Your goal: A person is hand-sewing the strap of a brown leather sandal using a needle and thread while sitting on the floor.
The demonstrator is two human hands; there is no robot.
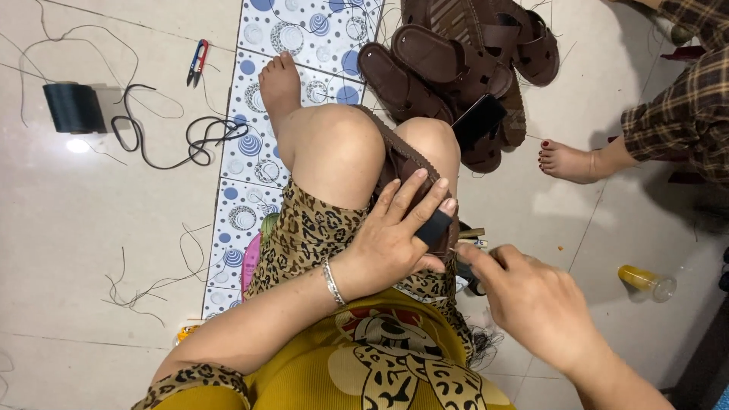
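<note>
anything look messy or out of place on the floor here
Yes: loose dark thread offcuts lie strewn over the pale tiled floor, and a clear plastic bottle with yellow liquid lies tipped on its side. The brown leather sandals sit in an untidy heap.
</note>
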